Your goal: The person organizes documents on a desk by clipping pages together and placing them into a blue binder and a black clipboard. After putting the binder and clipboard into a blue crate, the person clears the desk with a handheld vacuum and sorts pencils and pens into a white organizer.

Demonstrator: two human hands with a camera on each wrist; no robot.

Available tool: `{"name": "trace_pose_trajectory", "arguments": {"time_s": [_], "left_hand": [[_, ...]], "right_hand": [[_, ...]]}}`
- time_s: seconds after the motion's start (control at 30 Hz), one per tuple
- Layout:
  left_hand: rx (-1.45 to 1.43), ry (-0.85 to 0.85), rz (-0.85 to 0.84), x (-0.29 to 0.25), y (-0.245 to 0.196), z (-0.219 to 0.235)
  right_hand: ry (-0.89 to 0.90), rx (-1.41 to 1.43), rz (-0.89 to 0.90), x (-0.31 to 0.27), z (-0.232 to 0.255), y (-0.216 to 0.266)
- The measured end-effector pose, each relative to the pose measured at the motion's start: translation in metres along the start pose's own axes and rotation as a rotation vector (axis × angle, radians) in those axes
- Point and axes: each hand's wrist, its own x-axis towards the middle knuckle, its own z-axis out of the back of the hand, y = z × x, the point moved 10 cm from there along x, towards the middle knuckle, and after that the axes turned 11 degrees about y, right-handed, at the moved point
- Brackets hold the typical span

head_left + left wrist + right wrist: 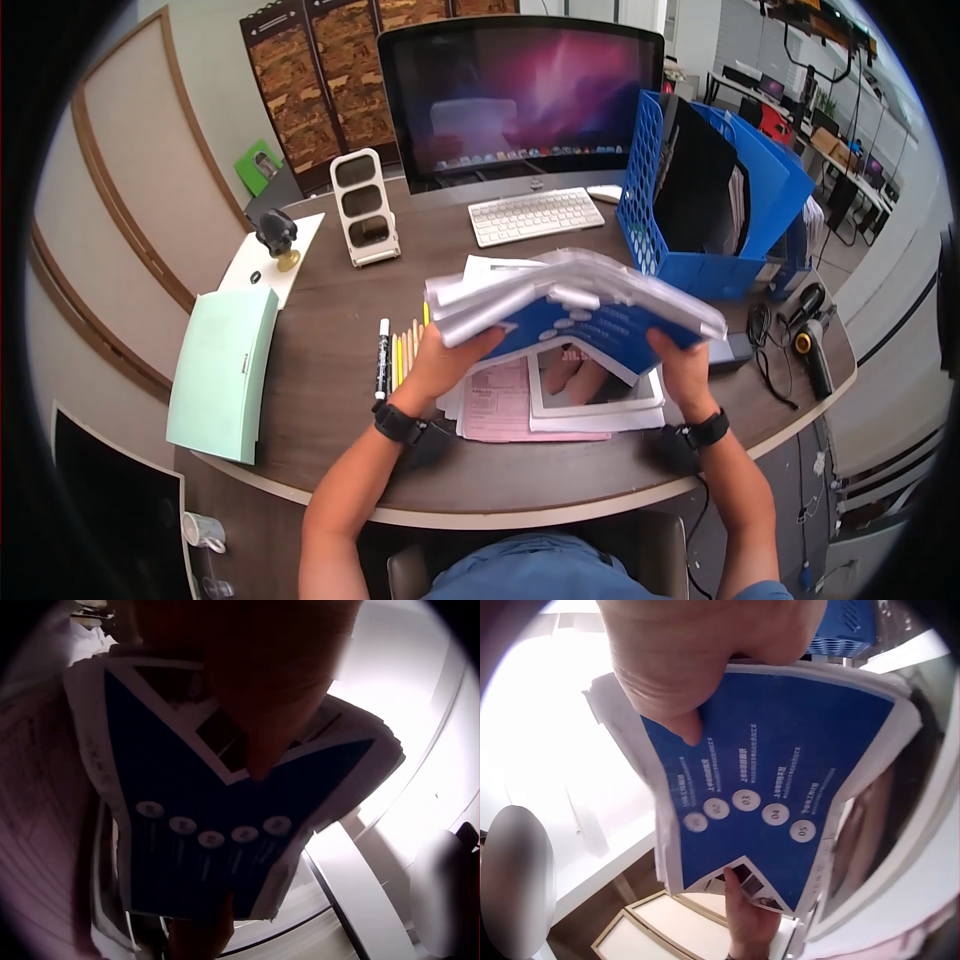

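Observation:
Both hands hold a thick stack of papers (640,320) up over the desk, one at each end. The stack bows, and its near sheet is blue with a row of numbered white circles (746,800). My left hand (447,362) grips the left end, its thumb pressed on the printed face. At the other end my right hand (684,368) grips likewise, thumb in front and fingers hidden behind. Below the stack lie a white-framed tablet (600,408), its dark screen reflecting, and pink printed sheets (495,400). Both wrists wear black straps.
Pencils (402,355) and a black-and-white marker (383,355) lie left of the papers. A mint-green folder (222,375) sits at the left edge. Behind are a keyboard (535,216), a monitor (520,100) and a blue file rack (700,272). Cables (765,350) lie at right.

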Motion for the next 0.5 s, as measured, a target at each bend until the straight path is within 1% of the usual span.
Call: {"name": "trace_pose_trajectory", "arguments": {"time_s": [0.03, 0.07, 0.13, 0.17, 0.2, 0.27, 0.3, 0.33, 0.4, 0.43, 0.5], "left_hand": [[-0.222, -0.008, 0.001, 0.003, 0.006, 0.0], [-0.258, -0.023, -0.022, 0.003, 0.001, 0.004], [-0.218, -0.03, 0.033, 0.002, 0.005, 0.011], [0.192, -0.023, 0.045, 0.001, 0.0, 0.016], [0.31, 0.065, -0.017, 0.004, 0.013, 0.01], [0.247, 0.117, -0.229, 0.0, 0.029, 0.001], [0.309, 0.042, -0.199, -0.006, 0.035, 0.004], [-0.008, 0.023, 0.032, 0.001, 0.023, 0.004], [-0.288, 0.061, 0.168, 0.001, 0.025, 0.003], [-0.259, 0.08, 0.192, 0.002, 0.017, 0.008], [-0.286, 0.073, 0.182, 0.004, 0.016, 0.017]], "right_hand": [[0.026, 0.038, 0.006, 0.005, -0.008, 0.015], [0.064, 0.089, -0.019, 0.006, -0.004, 0.009], [0.1, 0.016, -0.039, 0.005, 0.005, 0.004], [0.137, -0.034, -0.089, 0.003, 0.008, -0.006], [0.163, -0.18, -0.089, 0.001, 0.008, -0.015], [0.142, -0.241, -0.157, -0.011, 0.01, -0.049], [0.066, -0.189, -0.154, -0.011, 0.015, -0.056], [0.067, -0.121, -0.011, -0.001, -0.008, -0.012], [0.127, -0.004, -0.097, 0.01, -0.014, 0.004], [0.174, 0.032, -0.114, 0.015, -0.016, 0.009], [0.266, 0.014, -0.19, 0.025, -0.014, 0.011]]}}
